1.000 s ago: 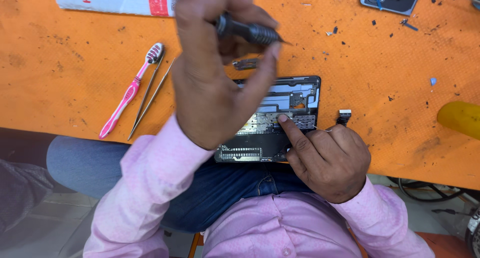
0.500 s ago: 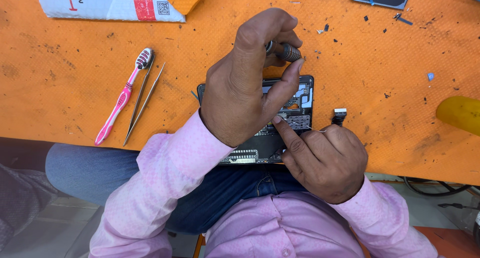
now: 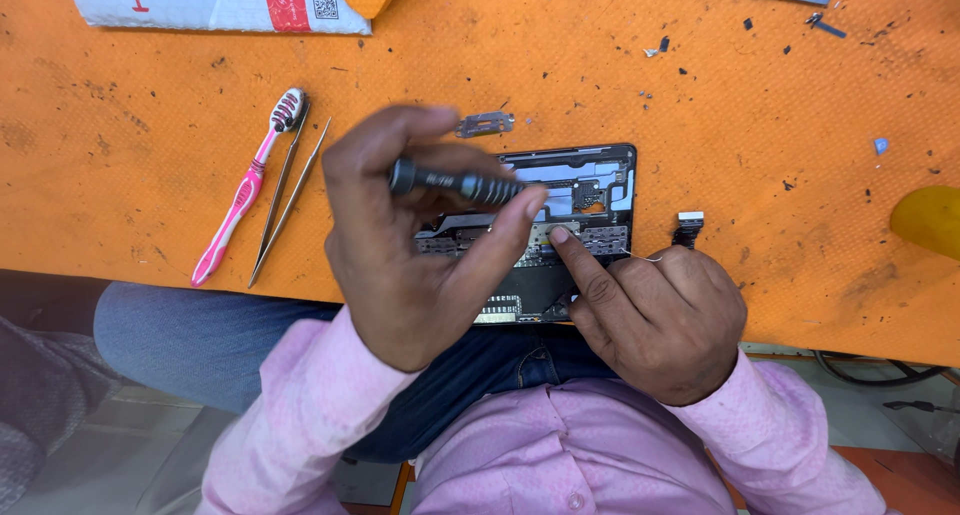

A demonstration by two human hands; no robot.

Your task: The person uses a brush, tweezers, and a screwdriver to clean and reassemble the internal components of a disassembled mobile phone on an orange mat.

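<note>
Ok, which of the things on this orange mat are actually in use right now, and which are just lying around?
In use:
left hand gripping the dark screwdriver
right hand, forefinger pressing on the opened phone

Lying about:
pink toothbrush
tweezers
small metal bracket
small connector part
white padded envelope
yellow object at the mat's edge

Pink long-sleeved shirt with buttons, sleeves reaching the wrists, dark blue jeans, both hands bare, no gloves
</note>
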